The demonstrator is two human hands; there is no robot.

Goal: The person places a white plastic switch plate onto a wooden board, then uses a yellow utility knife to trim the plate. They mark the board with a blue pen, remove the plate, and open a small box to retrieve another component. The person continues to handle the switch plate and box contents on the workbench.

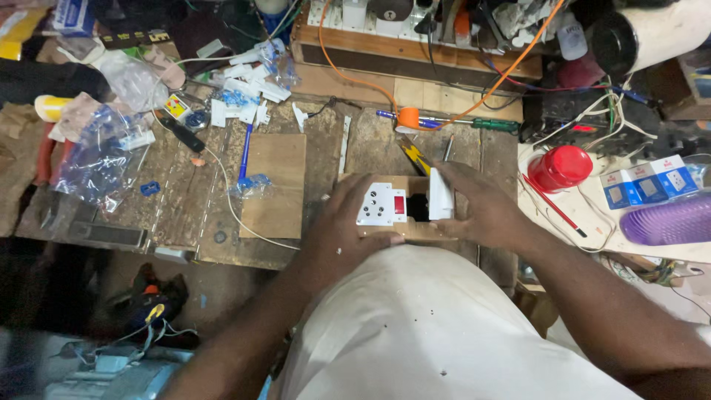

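I have the small wooden box (404, 230) at the near edge of the workbench (185, 215), against my body. My left hand (342, 222) is curled round its left side, thumb lying beside the white socket module (376, 205), which already sits in the box's face with a red switch (399, 205) just to its right. My right hand (481, 207) pinches a white plate (440, 194), standing on edge at the dark opening still bare beside that switch; I judge one part seated and this one not yet in. What lies deeper in the box I cannot tell. Far left, a clear plastic bag (92, 152) holds small blue and white bits; a red-lidded jar (560, 167) stands right, shut.
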